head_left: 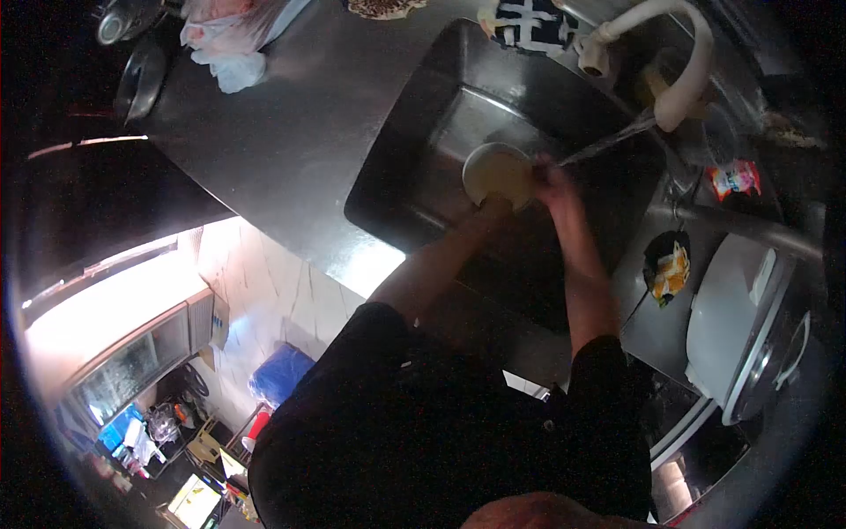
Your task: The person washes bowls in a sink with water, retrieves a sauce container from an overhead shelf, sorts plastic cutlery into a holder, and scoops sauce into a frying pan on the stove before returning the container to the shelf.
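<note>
A round, pale bowl (496, 167) is in my hands over the steel sink basin (423, 159). My left hand (499, 203) reaches to the bowl's near edge, its fingers hidden inside or behind it. At the bowl's right side, my right hand (553, 185) is blurred, with its fingers at the rim. Water (608, 144) streams from the white curved faucet (696, 79) toward my right hand.
A patterned cloth (529, 25) lies at the sink's far edge. Plastic bags (231, 40) rest on the steel counter (264, 159). To the right are a red packet (735, 180), an orange-and-white packet (671, 271) and a large white tub (724, 317).
</note>
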A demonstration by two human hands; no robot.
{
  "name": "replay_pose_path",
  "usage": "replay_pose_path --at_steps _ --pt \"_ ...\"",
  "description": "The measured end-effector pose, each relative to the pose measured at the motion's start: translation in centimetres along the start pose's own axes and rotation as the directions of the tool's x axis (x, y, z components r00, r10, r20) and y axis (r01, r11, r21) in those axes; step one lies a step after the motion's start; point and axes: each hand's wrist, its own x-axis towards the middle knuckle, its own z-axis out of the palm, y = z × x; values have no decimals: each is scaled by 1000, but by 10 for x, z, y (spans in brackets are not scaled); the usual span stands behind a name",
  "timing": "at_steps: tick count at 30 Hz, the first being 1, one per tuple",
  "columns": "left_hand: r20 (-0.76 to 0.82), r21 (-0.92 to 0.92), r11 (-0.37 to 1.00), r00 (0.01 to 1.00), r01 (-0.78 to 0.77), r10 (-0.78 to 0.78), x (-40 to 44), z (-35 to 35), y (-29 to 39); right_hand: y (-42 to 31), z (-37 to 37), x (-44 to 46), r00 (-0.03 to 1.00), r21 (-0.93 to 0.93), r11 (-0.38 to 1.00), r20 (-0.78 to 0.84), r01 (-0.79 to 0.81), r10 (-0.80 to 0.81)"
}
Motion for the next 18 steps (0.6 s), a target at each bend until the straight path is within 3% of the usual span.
replay_pose_path --at_steps 3,5,8,10,11,12,16,18 --pt "21 10 1000 1000 -15 15 8 3 8 7 8 9 990 -32 999 140 -29 33" --pt "21 20 1000 1000 -20 19 10 5 13 11 10 13 999 -232 972 48 32 -21" --pt "30 73 997 1000 2 -4 8 5 13 9 7 16 987 -214 965 -97 -149 131" --pt "36 134 991 999 27 -32 5 3 7 16 53 -8 968 -724 687 -208 -57 -140" --pt "31 173 984 998 41 -47 1 1 6 27 67 -9 963 -826 560 -192 -54 -191" --pt "36 205 977 997 55 -63 1 4 5 37 77 -8 954 -906 418 -175 -60 -242" --pt "32 329 939 992 103 -120 3 8 7 28 55 -3 975 -952 282 -168 -122 -145" --pt "22 367 922 990 124 -142 4 11 9 10 21 5 970 -811 569 -228 -139 -88"
